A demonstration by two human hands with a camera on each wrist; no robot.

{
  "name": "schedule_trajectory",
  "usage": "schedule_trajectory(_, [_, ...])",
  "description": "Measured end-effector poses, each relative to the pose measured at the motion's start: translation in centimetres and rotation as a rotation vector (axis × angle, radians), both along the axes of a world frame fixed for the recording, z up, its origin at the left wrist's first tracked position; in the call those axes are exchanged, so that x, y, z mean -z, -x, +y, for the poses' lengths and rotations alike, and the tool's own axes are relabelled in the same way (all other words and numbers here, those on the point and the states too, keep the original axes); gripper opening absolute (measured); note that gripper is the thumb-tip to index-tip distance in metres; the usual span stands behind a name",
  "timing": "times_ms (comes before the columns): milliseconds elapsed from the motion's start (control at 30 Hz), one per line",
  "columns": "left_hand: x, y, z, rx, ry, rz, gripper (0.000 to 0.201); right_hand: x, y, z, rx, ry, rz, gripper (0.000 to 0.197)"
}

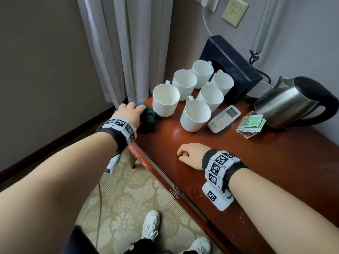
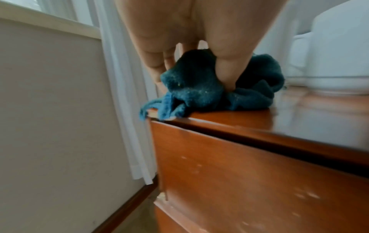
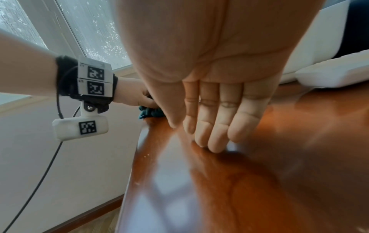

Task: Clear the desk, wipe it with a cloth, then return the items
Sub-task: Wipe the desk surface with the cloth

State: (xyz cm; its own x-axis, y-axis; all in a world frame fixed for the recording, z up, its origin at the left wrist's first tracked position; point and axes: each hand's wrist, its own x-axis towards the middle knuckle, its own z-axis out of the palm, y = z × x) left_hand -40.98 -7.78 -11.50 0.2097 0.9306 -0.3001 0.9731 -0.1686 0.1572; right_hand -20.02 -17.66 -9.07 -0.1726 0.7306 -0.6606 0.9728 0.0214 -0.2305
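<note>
The fingers of the left hand clamp the crumpled teal cloth, beside the nearest white ceramic cup on the glossy wooden surface; right hand rests loosely curled, empty. The cloth looks soft, light, easy to bunch anywhere.

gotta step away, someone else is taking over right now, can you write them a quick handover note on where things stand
Left hand: grips the bunched teal cloth at the desk's far left corner.
Right hand: holds nothing, fingers curled, fingertips on the bare wood of the desk.
On the desk: six white mugs, remote, sachet holder, kettle, black tissue box, all grouped at the back.
Done: cloth in hand.
Left: the items are not cleared off; wiping cannot be judged here.
</note>
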Motion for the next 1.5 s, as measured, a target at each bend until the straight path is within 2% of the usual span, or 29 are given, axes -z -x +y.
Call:
schedule_trajectory(100, [-1.0,1.4,0.5,-0.228,0.017,-0.033,0.046,-0.2,-0.6,-0.5,0.011,0.003,-0.007,0.029])
schedule_trajectory(167, [-1.8,1.7,-0.2,-0.272,0.014,-0.068,0.049,-0.5,-0.9,-0.6,0.026,0.002,-0.001,0.03])
schedule_trajectory(267, [-3.2,0.6,-2.6,-0.167,-0.031,-0.169,0.056,-1.4,-0.9,-0.5,0.079,-0.033,0.056,0.036])
schedule_trajectory(400, [-4.6,-2.8,-6.6,-0.049,-0.02,-0.471,0.06,-2.1,0.2,-0.4,0.2,-0.132,0.233,0.051])
schedule_trajectory(533, [-5.2,-6.4,-9.8,0.035,0.128,-0.737,0.076,-2.5,0.0,-1.3,0.449,-0.143,0.483,0.047])
schedule_trajectory(600, [-5.0,-7.6,-10.8,0.073,0.224,-0.809,0.081,-3.2,-1.7,-2.4,0.495,-0.194,0.507,0.04])
schedule_trajectory(667, [-4.4,-8.3,-11.4,0.126,0.297,-0.823,0.076,-3.9,-4.6,-3.3,0.523,-0.261,0.468,0.038])
schedule_trajectory(733, [-3.3,-8.5,-11.8,0.151,0.315,-0.781,0.066,-4.5,-7.9,-4.3,0.567,-0.324,0.381,0.039])
schedule_trajectory(867, [0.2,-8.0,-11.5,0.047,0.044,-0.38,0.06,-5.6,-13.2,-5.8,0.669,-0.497,0.302,0.052])
schedule_trajectory(900, [0.9,-8.0,-11.6,0.015,0.043,-0.297,0.062,-5.4,-13.6,-6.1,0.63,-0.492,0.285,0.055])
schedule_trajectory(967, [2.0,-8.3,-12.1,0.013,0.096,-0.149,0.066,-4.5,-13.4,-6.5,0.427,-0.372,0.225,0.065])
schedule_trajectory(1033, [2.7,-8.8,-12.9,0.033,0.095,-0.041,0.07,-2.9,-12.6,-6.7,0.245,-0.232,0.078,0.078])
schedule_trajectory(1100, [3.5,-9.1,-13.6,0.037,0.052,0.006,0.071,-1.1,-11.6,-6.8,0.229,-0.173,-0.027,0.078])
schedule_trajectory(1267, [4.0,-9.3,-13.9,0.028,0.052,0.07,0.069,3.2,-9.2,-8.3,0.242,-0.116,-0.232,0.062])
schedule_trajectory(1367, [4.0,-9.4,-13.8,0.036,0.094,0.093,0.07,3.4,-8.5,-9.2,0.094,-0.183,-0.212,0.065])
schedule_trajectory(1500, [3.9,-9.6,-13.9,0.023,0.095,0.104,0.069,3.4,-6.8,-11.3,-0.117,-0.214,-0.084,0.068])
